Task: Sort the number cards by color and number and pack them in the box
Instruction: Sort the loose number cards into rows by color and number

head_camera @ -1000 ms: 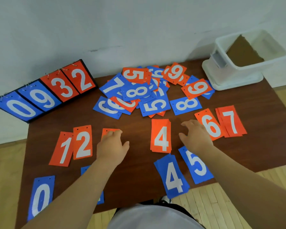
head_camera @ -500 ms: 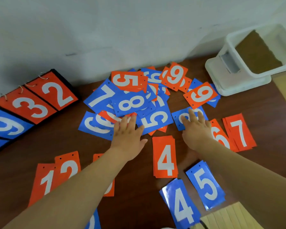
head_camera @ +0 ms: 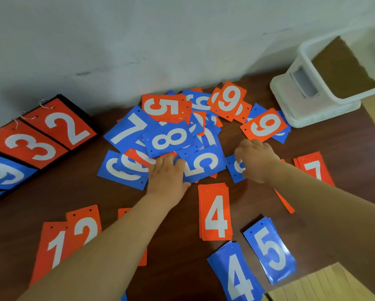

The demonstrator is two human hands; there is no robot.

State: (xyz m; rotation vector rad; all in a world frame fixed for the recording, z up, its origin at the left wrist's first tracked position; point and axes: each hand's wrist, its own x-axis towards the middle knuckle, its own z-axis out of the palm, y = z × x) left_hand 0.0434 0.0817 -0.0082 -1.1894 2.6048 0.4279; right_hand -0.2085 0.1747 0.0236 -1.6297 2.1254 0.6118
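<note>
Everywhere glossy, flat rectangular number cards [head_camera: 171, 137]

Cards [head_camera: 171, 137] orange or blue, white numerals; table [head_camera: 178, 224] dark brown; box [head_camera: 308, 98] white.

The left hand [head_camera: 167, 177] presses the card pile [head_camera: 171, 137]; the right hand [head_camera: 256, 159] touches a blue card [head_camera: 233, 171] beside it.

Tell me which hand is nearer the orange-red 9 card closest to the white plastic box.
Right. The right hand sits just below that orange-red 9 card, fingertips near its edge; the left hand rests farther left, at the mixed card pile.
</note>
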